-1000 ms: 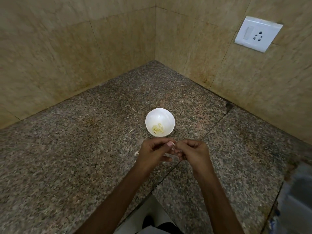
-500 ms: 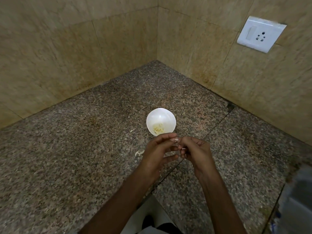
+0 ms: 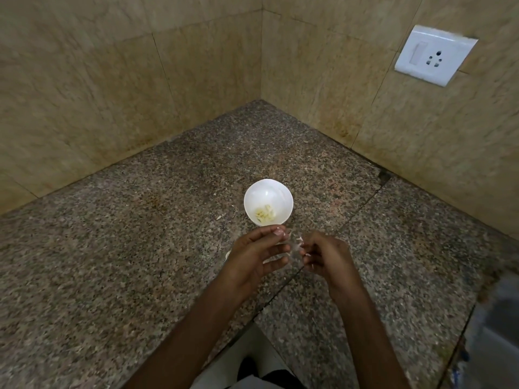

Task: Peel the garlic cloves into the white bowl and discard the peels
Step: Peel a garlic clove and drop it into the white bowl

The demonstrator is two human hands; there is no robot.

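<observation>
While white bowl (image 3: 269,190) holds cloves (image 3: 264,213), left hand (image 3: 252,254) and right hand (image 3: 327,254) apparently pinch peel (image 3: 297,242).

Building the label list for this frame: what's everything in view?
countertop: one, speckled granite, in the wall corner
white bowl: one, white, mid-countertop
peeled cloves: several, pale yellow, inside the bowl
peel scrap: one, pale, on the countertop left of the bowl
wall tiles: beige, two walls behind
socket plate: one, white, right wall
left hand: one, pinching a pale garlic clove, mostly hidden
right hand: one, pinching thin peel
</observation>
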